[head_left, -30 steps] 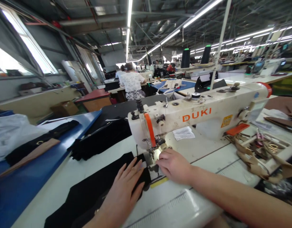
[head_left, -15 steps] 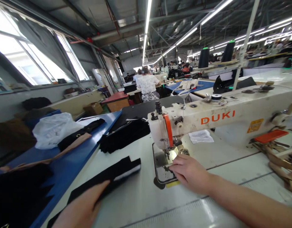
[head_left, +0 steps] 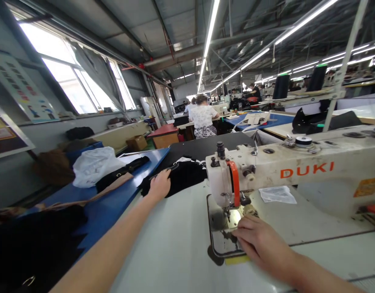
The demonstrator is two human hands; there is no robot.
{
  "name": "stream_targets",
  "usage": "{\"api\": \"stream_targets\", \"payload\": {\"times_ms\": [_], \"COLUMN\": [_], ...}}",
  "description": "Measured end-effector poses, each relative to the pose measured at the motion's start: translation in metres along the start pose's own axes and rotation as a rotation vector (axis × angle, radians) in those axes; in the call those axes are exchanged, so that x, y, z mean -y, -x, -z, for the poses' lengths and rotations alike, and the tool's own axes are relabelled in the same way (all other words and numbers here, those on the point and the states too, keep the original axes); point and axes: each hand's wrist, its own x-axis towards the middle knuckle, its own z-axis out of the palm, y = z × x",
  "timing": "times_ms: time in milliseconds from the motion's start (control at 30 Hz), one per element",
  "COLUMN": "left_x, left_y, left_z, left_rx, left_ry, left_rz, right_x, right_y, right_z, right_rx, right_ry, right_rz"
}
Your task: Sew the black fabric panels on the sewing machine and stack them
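Observation:
At the far left of the white sewing table, my left hand is on a pile of black fabric pieces. Its fingers are curled over the near left part of the pile, closing on the black fabric. Beside the needle of the sewing machine is my right hand, thumb and fingers pinched together at the edge of the lit needle plate. Whatever that pinch may hold is too small or hidden to make out. No fabric shows under the presser foot.
A blue table on the left carries black fabric, a tan strip and a white plastic bag. A translucent packet lies behind the needle area. A person sits further ahead.
My left hand has left the black folded piece it held near the front and reached forward to the pile. That piece is gone from the white table. My right hand stays by the needle.

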Motion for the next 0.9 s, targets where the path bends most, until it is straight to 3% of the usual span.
{"api": "stream_targets", "payload": {"times_ms": [133,267,400,500,567,633,900], "left_x": [0.004,0.015,0.046,0.079,0.095,0.102,0.114], "left_y": [0.059,0.145,0.233,0.277,0.289,0.289,0.248], "left_z": [0.000,0.018,0.055,0.092,0.112,0.123,0.132], "left_rx": [0.029,0.076,0.066,0.059,0.160,0.268,0.331], "left_ry": [-0.042,-0.096,-0.210,-0.395,-0.410,-0.352,-0.216], "left_rz": [0.029,0.053,0.135,0.417,0.602,0.681,0.649], "right_x": [-0.001,-0.006,-0.012,-0.013,-0.014,-0.014,-0.014], "right_y": [0.006,0.011,0.014,0.014,0.014,0.014,0.016], "right_z": [-0.001,-0.006,-0.012,-0.014,-0.014,-0.013,-0.013], "right_rx": [0.028,0.022,-0.020,-0.063,-0.083,-0.088,-0.047], "right_ry": [-0.008,0.012,0.032,0.059,0.078,0.090,0.063], "right_rz": [0.030,0.085,0.140,0.174,0.187,0.192,0.144]}}
